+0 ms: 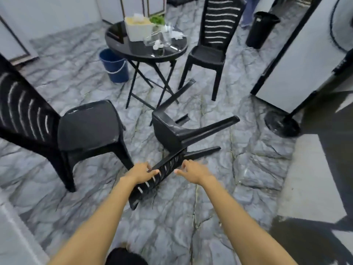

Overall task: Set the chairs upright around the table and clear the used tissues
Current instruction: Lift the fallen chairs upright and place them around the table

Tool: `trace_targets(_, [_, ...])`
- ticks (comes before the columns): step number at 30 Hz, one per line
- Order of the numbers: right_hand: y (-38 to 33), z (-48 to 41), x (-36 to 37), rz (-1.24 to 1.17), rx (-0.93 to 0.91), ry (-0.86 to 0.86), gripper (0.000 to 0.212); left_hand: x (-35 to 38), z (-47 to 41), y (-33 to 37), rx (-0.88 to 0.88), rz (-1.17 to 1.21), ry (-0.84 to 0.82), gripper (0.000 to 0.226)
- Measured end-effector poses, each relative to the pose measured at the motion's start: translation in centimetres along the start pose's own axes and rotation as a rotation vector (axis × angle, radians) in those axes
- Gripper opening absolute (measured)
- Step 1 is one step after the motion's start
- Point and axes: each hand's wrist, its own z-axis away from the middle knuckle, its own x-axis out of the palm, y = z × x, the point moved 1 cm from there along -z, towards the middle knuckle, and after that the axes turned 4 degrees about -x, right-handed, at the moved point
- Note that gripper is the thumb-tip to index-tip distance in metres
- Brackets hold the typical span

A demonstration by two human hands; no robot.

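A black plastic chair [172,134] lies tipped over on the marble floor in the middle, its legs pointing right and away. My left hand [141,172] grips the left edge of its slatted backrest. Just right of the backrest, my right hand [193,172] is open and not touching it. Two more black chairs stand upright: one at the left [86,127], one behind the table at the right [210,52]. The round black table [177,50] carries crumpled white tissues [157,44], a second heap of tissues [177,34], a white box [138,28] and glasses [167,33].
A blue bucket [114,64] stands left of the table. A black bin [260,28] is at the back right, with a person's legs [248,12] beside it. A fan's round base [282,125] and grey partition panels [298,60] are at the right.
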Motion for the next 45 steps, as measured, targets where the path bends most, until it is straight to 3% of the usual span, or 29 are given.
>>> trace_targets(5, [-1.6, -2.8, 4.5, 0.016, -0.160, -0.091, 0.057, 3.8, 1.6, -5.7, -0.177, 0.179, 0.106, 0.049])
trace_targets(14, [-6.0, -12.3, 16.3, 0.102, -0.500, -0.157, 0.054, 14.4, -2.7, -17.3, -0.263, 0.626, 0.329, 0.054])
trace_targets(17, [-6.4, -16.5, 20.5, 0.166, -0.657, -0.145, 0.057, 19.5, -6.4, -21.0, -0.302, 0.767, 0.366, 0.041])
trace_targets(23, [-6.7, -24.8, 27.6, 0.350, -0.959, -0.042, 0.062, 29.1, -16.0, -26.2, -0.086, 1.121, 0.569, 0.031])
trace_targets(27, [-7.0, -28.4, 30.1, 0.393, -1.048, -0.091, 0.056, 34.0, -21.4, -28.3, 0.111, 1.353, 0.674, 0.048])
trace_targets(32, [-8.6, -30.7, 30.8, 0.421, -1.122, -0.079, 0.033, 36.5, -25.6, -29.7, 0.332, 1.570, 0.630, 0.077])
trace_targets(36, [-9.0, -30.7, 30.5, 0.421, -1.104, -0.102, 0.032, 36.9, -26.6, -29.4, 0.361, 1.691, 0.574, 0.091])
trace_targets(41, [-9.4, -31.0, 30.8, 0.413, -1.062, -0.081, 0.023, 37.1, -27.4, -29.4, 0.359, 1.722, 0.575, 0.090])
trace_targets(45, [-9.3, -31.4, 31.0, 0.350, -1.083, -0.042, 0.022, 37.4, -28.2, -29.6, 0.375, 1.732, 0.592, 0.077])
